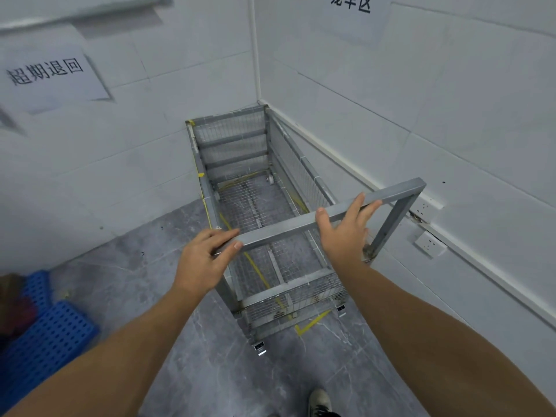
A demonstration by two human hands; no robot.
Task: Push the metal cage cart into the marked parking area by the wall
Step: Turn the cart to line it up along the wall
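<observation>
A grey metal cage cart (pixel 237 152) with wire-mesh sides and floor stands lengthwise in the corner of two white tiled walls, its far end against the corner. Yellow tape lines (pixel 310 325) mark the floor under and around it. My left hand (pixel 207 260) rests on the near left end of the cart's square handle bar (pixel 282 230), fingers loosely curled over it. On the same bar further right lies my right hand (pixel 346 230), palm pressed down, fingers spread over the top.
The right wall runs close along the cart, with a white conduit and a socket (pixel 428 245). Paper signs hang on both walls. Blue perforated plastic pallets (pixel 45 332) lie on the grey floor at the left. My shoe (pixel 320 401) shows at the bottom.
</observation>
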